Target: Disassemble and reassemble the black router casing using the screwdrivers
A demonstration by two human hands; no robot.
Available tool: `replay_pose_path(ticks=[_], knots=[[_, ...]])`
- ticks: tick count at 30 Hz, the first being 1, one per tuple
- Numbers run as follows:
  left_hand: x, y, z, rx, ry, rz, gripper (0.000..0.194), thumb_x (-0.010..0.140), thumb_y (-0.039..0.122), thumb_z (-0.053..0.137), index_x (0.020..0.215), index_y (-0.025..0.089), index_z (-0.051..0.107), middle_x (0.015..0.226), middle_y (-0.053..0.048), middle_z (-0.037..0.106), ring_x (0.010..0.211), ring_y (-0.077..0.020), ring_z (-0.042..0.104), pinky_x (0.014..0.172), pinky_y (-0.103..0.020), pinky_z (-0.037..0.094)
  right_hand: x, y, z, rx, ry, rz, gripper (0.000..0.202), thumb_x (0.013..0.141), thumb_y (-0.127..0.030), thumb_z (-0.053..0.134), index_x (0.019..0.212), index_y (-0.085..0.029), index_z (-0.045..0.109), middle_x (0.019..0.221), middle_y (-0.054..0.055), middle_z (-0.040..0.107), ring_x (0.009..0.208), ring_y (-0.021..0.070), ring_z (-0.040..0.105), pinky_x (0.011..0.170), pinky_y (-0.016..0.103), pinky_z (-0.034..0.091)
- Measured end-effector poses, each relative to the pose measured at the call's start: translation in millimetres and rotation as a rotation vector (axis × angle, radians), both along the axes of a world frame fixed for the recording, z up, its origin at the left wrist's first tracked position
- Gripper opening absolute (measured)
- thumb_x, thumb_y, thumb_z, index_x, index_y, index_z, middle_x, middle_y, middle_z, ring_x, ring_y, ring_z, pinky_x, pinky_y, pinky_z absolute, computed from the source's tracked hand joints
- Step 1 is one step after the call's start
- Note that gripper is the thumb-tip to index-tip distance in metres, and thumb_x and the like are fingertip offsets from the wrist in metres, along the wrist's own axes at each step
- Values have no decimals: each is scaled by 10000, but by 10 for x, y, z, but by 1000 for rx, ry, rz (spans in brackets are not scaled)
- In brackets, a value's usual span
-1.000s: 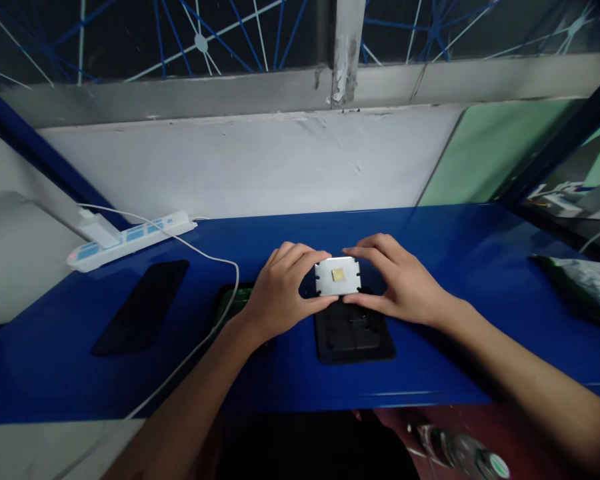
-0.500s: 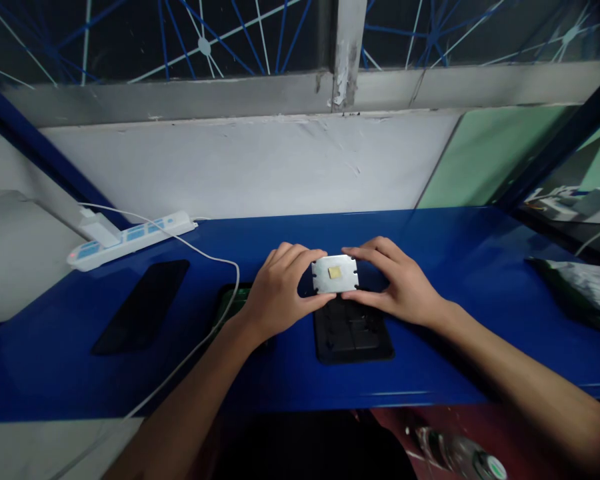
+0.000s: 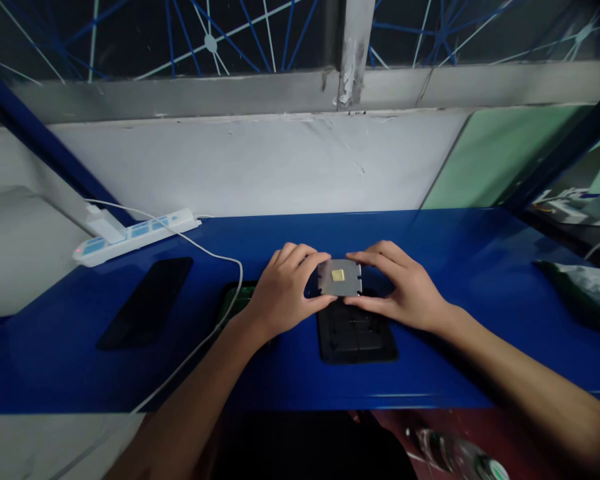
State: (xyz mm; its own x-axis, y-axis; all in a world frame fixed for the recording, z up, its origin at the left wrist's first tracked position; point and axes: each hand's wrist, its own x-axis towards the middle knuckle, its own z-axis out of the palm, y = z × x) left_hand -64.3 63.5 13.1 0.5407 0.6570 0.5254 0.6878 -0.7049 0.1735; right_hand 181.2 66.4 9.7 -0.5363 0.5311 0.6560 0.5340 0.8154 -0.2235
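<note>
A small silver metal plate point(image 3: 327, 277) with notched side edges is held up between both hands. A yellowish square pad point(image 3: 339, 275) sits at its middle. My left hand point(image 3: 287, 287) pinches the plate's left end between thumb and fingers. On the other end, my right hand point(image 3: 403, 287) grips it by the top and bottom edges. Below the plate, a black moulded tray or cover point(image 3: 357, 337) lies on the blue table point(image 3: 290, 380), its upper part hidden. Partly behind my left forearm is a green circuit board in a dark frame point(image 3: 235, 300).
A dark flat phone-like slab point(image 3: 147, 303) lies at the left. Behind it stands a white power strip point(image 3: 140, 235) with a plugged-in charger point(image 3: 105, 223); its white cable point(image 3: 220, 257) crosses the table. A foil-like bag point(image 3: 587, 287) rests at the right. A plastic bottle point(image 3: 460, 453) is below the front edge.
The plate has tilted, so its face looks darker and less bright. Both hands keep their hold, and the whole view has shifted slightly.
</note>
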Motion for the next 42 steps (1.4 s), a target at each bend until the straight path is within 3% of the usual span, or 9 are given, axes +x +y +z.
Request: replay_pose_path(ticks=[10,17,25,29,36,42], knots=[[94,-44,8,20,-15,-56,423,794,321,782,1142,206,570,1126,-89,629,1022,-295,554,839,-440,487,-78,-52,-5,10,-14,85,645,837,-501,728,1369,-214,502,1026,88,645,887,237,603,744,417,547],[105,-74,49,-13,-219,-89,525,807,448,795,1229,255,552,1140,-68,624,1057,-282,554,893,-464,497,-43,-8,-3,-63,-14,46,841,747,-629,747,1432,-241,451,1104,114,622,961,275,604,813,469,546],[138,-96,50,-61,-261,-222,585,824,570,744,1289,311,501,1238,-92,559,1126,-290,541,952,-501,482,-91,-33,-26,-71,-28,91,629,837,-585,684,1309,-201,526,1093,121,594,962,262,577,807,435,528],[133,-102,65,-94,-256,-230,614,783,552,793,1280,331,508,1231,-86,562,1133,-307,542,962,-526,478,-112,-50,-25,-57,3,100,545,854,-524,695,1267,-212,524,1070,110,600,923,249,572,784,419,521],[114,-107,70,-73,-211,-200,568,806,376,818,1279,309,511,1241,-71,564,1143,-285,533,980,-499,475,-65,-15,-31,-76,9,57,577,807,-573,726,1216,-213,537,1051,101,605,944,258,588,805,434,530],[73,-70,91,-21,-212,-172,534,812,421,802,1245,274,526,1198,-76,591,1106,-282,553,942,-478,488,-14,0,7,-68,-23,-8,495,848,-485,718,1226,-208,560,1078,107,619,986,267,608,837,462,540]])
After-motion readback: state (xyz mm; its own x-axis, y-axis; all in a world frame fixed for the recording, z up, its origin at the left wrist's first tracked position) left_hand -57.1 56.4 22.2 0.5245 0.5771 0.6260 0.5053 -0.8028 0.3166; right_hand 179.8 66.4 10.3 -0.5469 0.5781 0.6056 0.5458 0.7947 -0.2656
